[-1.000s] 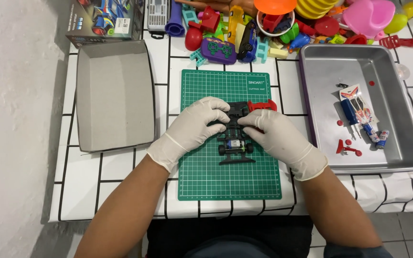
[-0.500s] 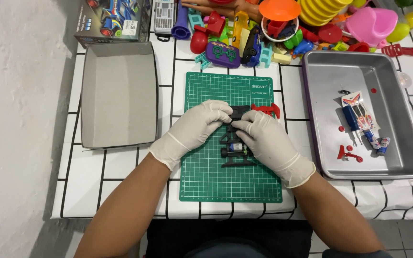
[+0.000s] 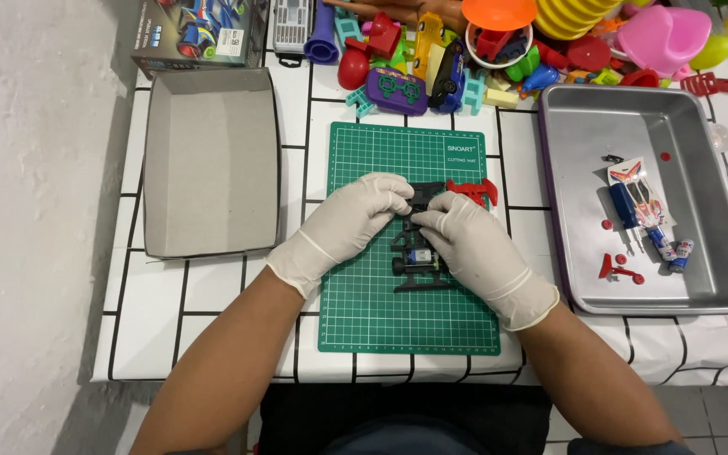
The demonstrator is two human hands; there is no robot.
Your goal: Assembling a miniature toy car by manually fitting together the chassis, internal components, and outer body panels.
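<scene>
White desk (image 3: 212, 295) with black grid lines carries an empty grey cardboard tray (image 3: 212, 160) at left; on the green cutting mat (image 3: 364, 303) the gloved left hand (image 3: 355, 221) and right hand (image 3: 473, 248) both grip a small black toy car chassis (image 3: 419, 261); a metal tray (image 3: 718, 278) with small parts stands at right.

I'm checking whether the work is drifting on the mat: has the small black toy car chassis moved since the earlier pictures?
No. The small black toy car chassis sits on the same central patch of the green cutting mat, under both gloved hands.
</scene>
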